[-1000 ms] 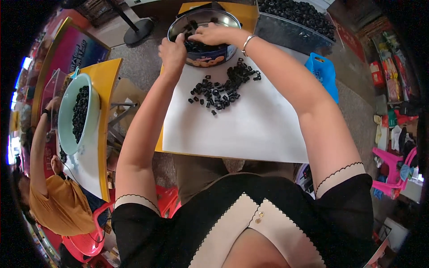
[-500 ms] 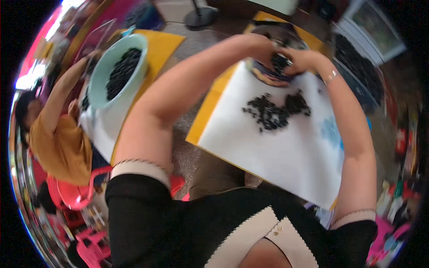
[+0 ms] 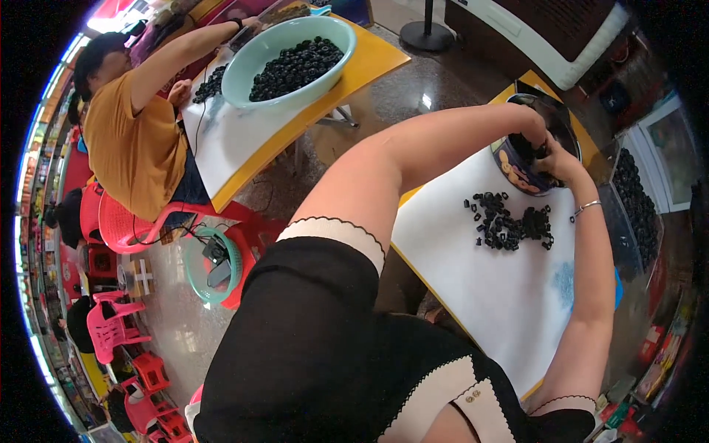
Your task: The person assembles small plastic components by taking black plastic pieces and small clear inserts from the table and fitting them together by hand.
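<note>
Both my hands are at a round, dark printed tin [image 3: 533,184] on the far part of the white-topped table [image 3: 473,277]. My left hand [image 3: 526,122] reaches in over the rim, its fingers mostly hidden inside. My right hand [image 3: 561,161] comes from the right, fingers bent inward over the tin's near side. Whatever they close on is dark and cannot be made out. Close in front of the tin, small black pieces [image 3: 496,221], some ring-like, lie in a loose heap, with a denser cluster [image 3: 537,225] at its right.
Right of my table stands a clear bin of black pieces [image 3: 633,199]. Leftward, a person in a mustard shirt [image 3: 136,144] sits at another table with a pale green basin [image 3: 289,100] full of black pieces. A green basket [image 3: 214,269] and pink chairs [image 3: 118,325] stand lower left.
The view has swung left, so my table sits farther right and more of the neighbouring table shows. My hands have gone lower into the tin. The loose heap looks unchanged.
</note>
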`<action>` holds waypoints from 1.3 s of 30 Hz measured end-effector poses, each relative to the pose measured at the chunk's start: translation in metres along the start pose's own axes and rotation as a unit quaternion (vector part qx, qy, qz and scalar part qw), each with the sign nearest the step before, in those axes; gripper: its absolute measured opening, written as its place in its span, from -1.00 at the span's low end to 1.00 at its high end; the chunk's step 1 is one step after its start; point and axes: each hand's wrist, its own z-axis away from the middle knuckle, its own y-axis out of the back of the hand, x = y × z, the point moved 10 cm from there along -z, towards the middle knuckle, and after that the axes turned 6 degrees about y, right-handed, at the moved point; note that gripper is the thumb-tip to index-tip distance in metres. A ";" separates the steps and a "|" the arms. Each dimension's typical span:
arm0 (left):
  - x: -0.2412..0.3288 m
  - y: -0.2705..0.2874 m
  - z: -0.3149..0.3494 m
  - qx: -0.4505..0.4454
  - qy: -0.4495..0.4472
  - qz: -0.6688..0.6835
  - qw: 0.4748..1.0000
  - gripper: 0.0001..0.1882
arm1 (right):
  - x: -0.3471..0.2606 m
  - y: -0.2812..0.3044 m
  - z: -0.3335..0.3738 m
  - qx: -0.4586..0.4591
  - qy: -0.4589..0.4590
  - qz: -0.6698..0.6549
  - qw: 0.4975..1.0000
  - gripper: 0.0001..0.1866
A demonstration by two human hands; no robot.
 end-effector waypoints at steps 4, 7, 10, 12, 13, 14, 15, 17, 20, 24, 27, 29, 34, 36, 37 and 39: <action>0.002 -0.014 0.021 -0.032 0.089 0.491 0.866 -0.29 | -0.019 -0.005 0.031 0.012 -0.063 -0.241 0.968 -0.14; -0.034 -0.028 0.031 0.045 0.260 0.595 0.759 -0.29 | -0.038 -0.001 0.036 0.047 -0.134 -0.347 0.927 -0.15; -0.030 -0.008 0.038 0.115 0.262 0.542 0.790 -0.41 | -0.030 0.005 0.032 0.117 -0.123 -0.378 0.910 -0.24; -0.040 -0.013 0.048 0.124 0.293 0.572 0.756 -0.46 | -0.048 0.005 0.033 0.130 -0.127 -0.386 0.905 -0.30; -0.037 -0.010 0.050 0.126 0.288 0.571 0.758 -0.46 | -0.048 0.010 0.037 0.145 -0.133 -0.392 0.899 -0.35; -0.039 -0.003 0.056 0.169 0.296 0.585 0.736 -0.50 | -0.040 0.012 0.033 0.137 -0.130 -0.390 0.901 -0.39; -0.043 0.002 0.064 0.211 0.305 0.598 0.711 -0.53 | -0.042 0.014 0.034 0.140 -0.129 -0.390 0.901 -0.39; -0.042 0.010 0.070 0.225 0.307 0.584 0.717 -0.58 | -0.047 0.023 0.036 0.165 -0.110 -0.356 0.913 -0.42; -0.036 0.022 0.079 0.258 0.291 0.602 0.697 -0.60 | -0.044 0.030 0.040 0.173 -0.098 -0.348 0.916 -0.45; -0.021 0.034 0.089 0.278 0.273 0.635 0.668 -0.62 | -0.051 0.042 0.065 0.206 -0.116 -0.320 0.917 -0.49; -0.001 0.053 0.097 0.313 0.257 0.617 0.675 -0.62 | -0.057 0.052 0.092 0.220 -0.097 -0.354 0.904 -0.48; 0.012 0.061 0.102 0.334 0.227 0.625 0.668 -0.61 | -0.064 0.058 0.114 0.245 -0.112 -0.331 0.904 -0.46; 0.061 0.064 0.117 0.342 0.190 0.619 0.682 -0.64 | -0.051 0.052 0.162 0.280 -0.086 -0.347 0.891 -0.42; 0.075 0.055 0.123 0.345 0.184 0.608 0.691 -0.65 | -0.046 0.041 0.177 0.281 -0.087 -0.346 0.891 -0.43; 0.083 0.053 0.127 0.345 0.180 0.599 0.700 -0.65 | -0.040 0.033 0.183 0.281 -0.090 -0.345 0.891 -0.45; 0.099 0.038 0.129 0.296 0.176 0.619 0.706 -0.65 | -0.032 0.015 0.192 0.275 -0.098 -0.356 0.888 -0.46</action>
